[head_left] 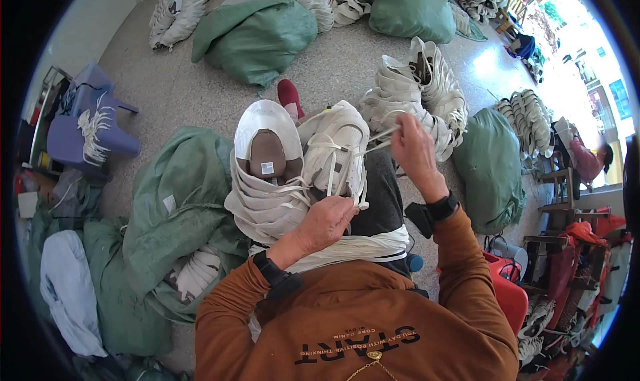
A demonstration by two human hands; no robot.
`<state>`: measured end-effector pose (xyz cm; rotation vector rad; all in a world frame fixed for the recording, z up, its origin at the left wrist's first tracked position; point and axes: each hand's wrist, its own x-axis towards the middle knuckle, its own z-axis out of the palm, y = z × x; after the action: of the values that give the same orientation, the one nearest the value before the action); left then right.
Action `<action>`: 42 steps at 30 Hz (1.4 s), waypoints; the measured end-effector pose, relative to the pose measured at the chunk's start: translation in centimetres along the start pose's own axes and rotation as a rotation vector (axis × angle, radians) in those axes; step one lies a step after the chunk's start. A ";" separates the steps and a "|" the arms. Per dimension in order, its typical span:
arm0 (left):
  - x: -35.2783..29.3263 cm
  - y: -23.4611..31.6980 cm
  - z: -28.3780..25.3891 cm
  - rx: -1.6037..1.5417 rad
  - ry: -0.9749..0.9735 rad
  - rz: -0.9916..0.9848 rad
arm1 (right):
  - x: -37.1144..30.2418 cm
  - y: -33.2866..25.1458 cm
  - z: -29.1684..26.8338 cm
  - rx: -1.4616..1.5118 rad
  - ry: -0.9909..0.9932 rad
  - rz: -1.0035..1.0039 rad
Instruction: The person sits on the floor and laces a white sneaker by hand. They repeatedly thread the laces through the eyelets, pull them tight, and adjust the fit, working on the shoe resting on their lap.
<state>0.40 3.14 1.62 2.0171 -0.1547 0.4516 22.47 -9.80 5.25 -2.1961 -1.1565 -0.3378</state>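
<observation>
An off-white shoe upper [339,141] lies over my lap, with a pale lace threaded across its front. My left hand [327,222] is closed at the upper's near end, thumb and fingers pinched on its edge beside a loose loop of lace. Off to the right, my right hand [415,151] pinches the white shoelace [380,141], which runs taut from the upper to my fingers. A nested stack of similar uppers [267,211] leans against the left side, the top one showing a brown lining and a small white label. Across my lap rests a bundle of white laces [360,249].
More uppers [417,94] are piled on the floor ahead to the right. Green sacks [260,38] stand ahead, at left and at right [490,168]. A purple chair [87,124] holds laces at far left. A red stool [508,291] is close on my right. Another person [587,156] sits by the doorway.
</observation>
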 end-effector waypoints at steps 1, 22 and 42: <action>0.0 0.0 0.0 -0.011 0.001 0.000 | -1.3 1.2 -0.2 -0.028 -0.031 -0.001; 0.0 0.0 0.2 0.017 0.000 0.016 | -3.7 -0.6 -1.3 0.341 -0.333 0.148; 0.1 -0.1 0.1 0.009 -0.016 0.045 | 8.0 -2.7 7.6 -0.175 -0.944 -0.411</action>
<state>0.57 3.13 1.51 2.0297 -0.2088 0.4656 24.50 1.28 4.39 -2.2913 -2.1465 0.5301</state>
